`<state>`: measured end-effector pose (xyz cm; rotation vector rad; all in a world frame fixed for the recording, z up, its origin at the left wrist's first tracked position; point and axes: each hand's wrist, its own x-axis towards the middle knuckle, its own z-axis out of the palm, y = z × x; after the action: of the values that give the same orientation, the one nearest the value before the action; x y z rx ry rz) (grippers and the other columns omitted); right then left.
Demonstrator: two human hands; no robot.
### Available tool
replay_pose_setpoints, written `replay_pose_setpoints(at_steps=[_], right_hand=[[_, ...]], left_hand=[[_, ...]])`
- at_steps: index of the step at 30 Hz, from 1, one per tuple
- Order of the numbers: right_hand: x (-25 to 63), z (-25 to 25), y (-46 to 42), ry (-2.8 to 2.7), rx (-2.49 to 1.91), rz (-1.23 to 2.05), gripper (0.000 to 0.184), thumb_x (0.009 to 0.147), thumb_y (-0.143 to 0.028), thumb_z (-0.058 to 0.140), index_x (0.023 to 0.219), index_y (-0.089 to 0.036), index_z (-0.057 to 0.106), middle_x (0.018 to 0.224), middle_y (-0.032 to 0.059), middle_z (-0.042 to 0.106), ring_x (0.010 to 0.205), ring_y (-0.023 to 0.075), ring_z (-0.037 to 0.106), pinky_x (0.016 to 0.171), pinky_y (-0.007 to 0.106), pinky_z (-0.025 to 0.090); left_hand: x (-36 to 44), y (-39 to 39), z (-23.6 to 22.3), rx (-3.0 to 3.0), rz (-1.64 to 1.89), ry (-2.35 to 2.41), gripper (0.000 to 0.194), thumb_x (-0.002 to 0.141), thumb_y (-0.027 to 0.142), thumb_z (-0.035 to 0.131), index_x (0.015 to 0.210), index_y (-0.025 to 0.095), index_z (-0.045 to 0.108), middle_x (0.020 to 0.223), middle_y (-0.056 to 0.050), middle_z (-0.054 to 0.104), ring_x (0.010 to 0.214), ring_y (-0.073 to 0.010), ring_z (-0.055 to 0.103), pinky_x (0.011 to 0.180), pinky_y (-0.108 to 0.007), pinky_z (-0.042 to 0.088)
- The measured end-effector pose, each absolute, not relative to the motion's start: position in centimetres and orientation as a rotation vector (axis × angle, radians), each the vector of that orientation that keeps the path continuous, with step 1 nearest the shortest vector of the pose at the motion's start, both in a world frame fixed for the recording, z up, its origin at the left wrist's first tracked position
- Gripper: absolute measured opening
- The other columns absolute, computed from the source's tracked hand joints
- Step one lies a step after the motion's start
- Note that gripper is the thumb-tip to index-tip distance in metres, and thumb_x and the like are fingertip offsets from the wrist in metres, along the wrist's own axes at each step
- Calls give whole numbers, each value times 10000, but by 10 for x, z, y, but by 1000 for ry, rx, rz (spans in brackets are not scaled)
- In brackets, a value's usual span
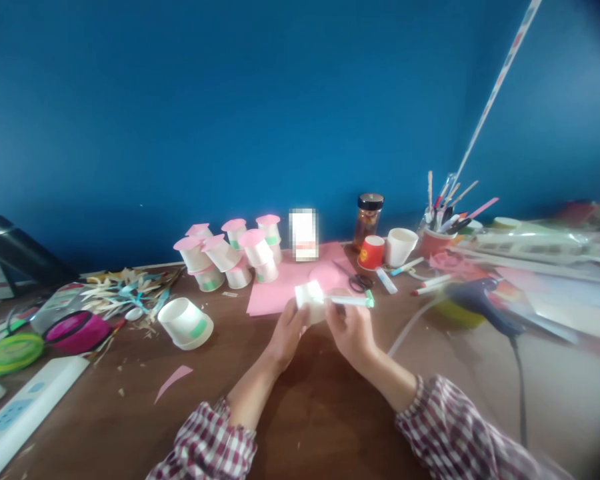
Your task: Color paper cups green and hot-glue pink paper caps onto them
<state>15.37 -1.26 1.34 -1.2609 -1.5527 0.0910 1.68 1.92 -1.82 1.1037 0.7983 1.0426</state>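
Observation:
In the middle of the desk, my left hand [286, 337] grips a small white paper cup [309, 297] by its side. My right hand [354, 333] is closed around a slim white tube with a green end [351, 301], its inner end close to the cup. Whether the tube touches the cup is hard to tell from the blur. Just beyond my hands lie pink paper sheets [280, 287] with black-handled scissors [359, 283] at their right edge. To the left, a white cup with a green patch [183, 325] stands upside down.
Several stacked white cups with pink tops [220, 250] stand back left. A lidded jar [369, 223], a red cup [371, 252] and a white cup [401, 247] are back right. A glue gun [485, 303] with a cord lies right; a power strip [35, 407] lies left.

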Motion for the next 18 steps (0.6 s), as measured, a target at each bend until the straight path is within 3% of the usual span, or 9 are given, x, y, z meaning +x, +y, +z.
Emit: replay_pose_setpoints(at_steps=[18], right_hand=[[155,12,-12,-1462,-1268,122,170,874,-254,475,828,-166,613,741,48,664,611,151,618,627,250,501]], left_hand=[[18,18,-15,1067,1045,789,419,808,460,546,1163,239,532,1241,-94,557,1202,-284,461,1017,-491,319]])
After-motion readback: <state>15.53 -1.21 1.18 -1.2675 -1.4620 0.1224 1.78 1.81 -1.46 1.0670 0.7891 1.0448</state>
